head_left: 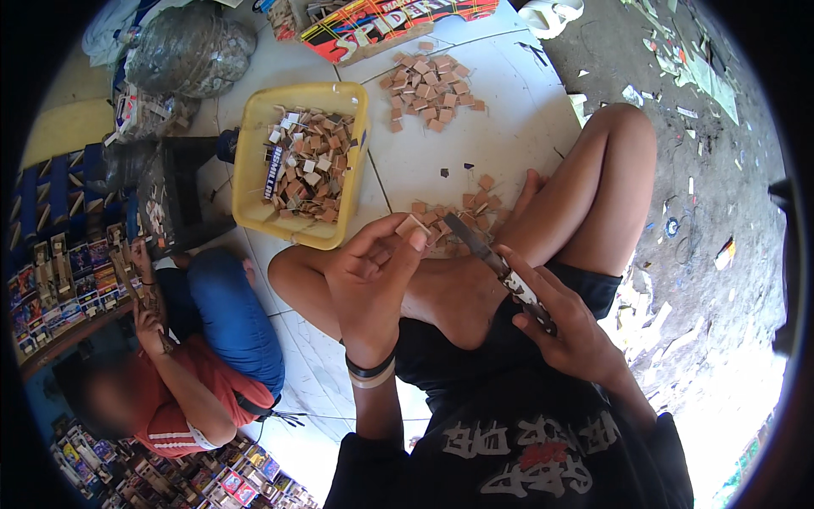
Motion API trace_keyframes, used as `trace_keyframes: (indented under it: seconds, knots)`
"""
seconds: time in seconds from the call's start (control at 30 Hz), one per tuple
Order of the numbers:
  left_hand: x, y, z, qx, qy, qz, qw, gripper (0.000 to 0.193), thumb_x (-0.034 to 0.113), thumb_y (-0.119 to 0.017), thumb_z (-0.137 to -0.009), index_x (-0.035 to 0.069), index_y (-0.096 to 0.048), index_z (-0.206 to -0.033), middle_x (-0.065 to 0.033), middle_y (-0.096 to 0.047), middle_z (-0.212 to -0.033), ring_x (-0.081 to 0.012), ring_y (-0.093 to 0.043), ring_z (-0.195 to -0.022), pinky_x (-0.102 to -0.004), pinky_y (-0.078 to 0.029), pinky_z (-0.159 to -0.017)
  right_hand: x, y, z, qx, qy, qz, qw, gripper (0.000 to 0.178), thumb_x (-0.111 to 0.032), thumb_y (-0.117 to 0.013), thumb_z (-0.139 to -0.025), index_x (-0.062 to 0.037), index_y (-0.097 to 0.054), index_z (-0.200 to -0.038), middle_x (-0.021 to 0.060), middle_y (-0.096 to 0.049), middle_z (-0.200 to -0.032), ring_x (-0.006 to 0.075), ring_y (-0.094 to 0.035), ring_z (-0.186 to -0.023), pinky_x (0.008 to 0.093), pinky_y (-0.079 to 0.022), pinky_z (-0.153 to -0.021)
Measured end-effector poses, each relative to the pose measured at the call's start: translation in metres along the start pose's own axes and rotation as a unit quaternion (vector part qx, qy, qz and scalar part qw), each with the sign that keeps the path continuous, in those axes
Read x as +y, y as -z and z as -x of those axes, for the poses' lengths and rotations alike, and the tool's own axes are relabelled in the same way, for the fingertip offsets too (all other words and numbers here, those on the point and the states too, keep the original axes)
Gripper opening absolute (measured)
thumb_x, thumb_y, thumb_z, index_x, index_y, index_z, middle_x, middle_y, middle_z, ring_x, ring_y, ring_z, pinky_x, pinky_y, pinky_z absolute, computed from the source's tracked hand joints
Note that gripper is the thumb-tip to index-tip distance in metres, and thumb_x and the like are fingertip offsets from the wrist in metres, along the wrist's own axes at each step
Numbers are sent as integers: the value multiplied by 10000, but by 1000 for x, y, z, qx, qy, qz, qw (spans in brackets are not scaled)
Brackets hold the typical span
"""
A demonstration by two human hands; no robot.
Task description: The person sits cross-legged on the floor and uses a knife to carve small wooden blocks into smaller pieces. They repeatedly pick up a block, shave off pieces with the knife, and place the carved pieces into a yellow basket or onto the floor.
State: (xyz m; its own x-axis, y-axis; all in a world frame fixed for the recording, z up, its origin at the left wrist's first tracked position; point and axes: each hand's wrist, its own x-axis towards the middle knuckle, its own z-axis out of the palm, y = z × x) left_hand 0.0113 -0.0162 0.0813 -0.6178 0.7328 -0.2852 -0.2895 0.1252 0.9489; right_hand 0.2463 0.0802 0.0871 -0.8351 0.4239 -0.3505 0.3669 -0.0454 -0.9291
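Note:
My left hand (pixel 366 280) is closed in a pinch on a small square brown piece (pixel 410 226), held between thumb and fingertips above my crossed legs. My right hand (pixel 570 329) is wrapped round the mottled handle of a knife (pixel 473 241). Its flat grey blade points up and left, its tip near the pinched piece but apart from it. Behind the blade, a loose heap of similar brown squares (pixel 483 202) lies on the tiles by my foot, partly hidden by my hands. I cannot tell what the squares are made of.
A yellow plastic tub (pixel 240 182) full of brown and white squares stands to the left. Another heap of squares (pixel 428 89) lies farther off, near a colourful printed box (pixel 398 24). A co-worker (pixel 203 382) sits at left beside racks of small packs. Scraps litter the grey ground (pixel 687 170) at right.

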Motion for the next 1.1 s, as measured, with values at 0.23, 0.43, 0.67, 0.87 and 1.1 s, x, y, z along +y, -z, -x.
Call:
trace_keyframes:
  seconds: [0.23,0.43,0.67,0.87,1.1]
  knots:
    - [0,-14,1,-9,29,71,997,443,8,-785,-958,-87,-620,-1358,-145,-773,-1082,-187,-749,-1025,-294,-609,-928,4,-11,2,25,30,11,999,811,102,-664,-919,18,-319,-1648,248,-539,-1515,384,-597,-1325,419,-463,-1106]
    - [-8,-9,-8,-107,126,125,978,519,56,-762,-980,-78,-548,-1434,-130,-751,-1141,-196,-733,-1044,-345,-605,-939,3,-1,5,-129,-49,-214,967,643,-53,-658,-1028,-65,-406,-1619,129,-616,-1099,209,-620,-946,362,-518,-855]
    - [-13,-10,0,-107,114,142,977,468,83,-747,-998,-48,-572,-1411,-42,-719,-1044,-136,-708,-960,-321,-587,-893,16,-23,22,-166,-85,-547,816,668,-245,-676,-1059,-40,-334,-1596,86,-585,-1170,171,-593,-996,357,-519,-850]
    - [-12,-6,-1,-75,92,184,976,293,153,-704,-1049,-18,-627,-1275,-60,-711,-1068,-147,-695,-988,-341,-582,-934,13,-22,22,-152,-82,-540,824,608,-215,-643,-1073,-20,-370,-1581,109,-610,-1211,196,-626,-1074,359,-532,-924]
    - [-13,2,-11,-64,38,65,995,240,137,-730,-1037,-35,-681,-1197,-77,-728,-1098,-152,-699,-1020,-311,-572,-965,1,-6,24,-88,-212,-249,941,766,-201,-662,-1050,-20,-246,-1667,193,-571,-1441,283,-602,-1334,436,-479,-1134]
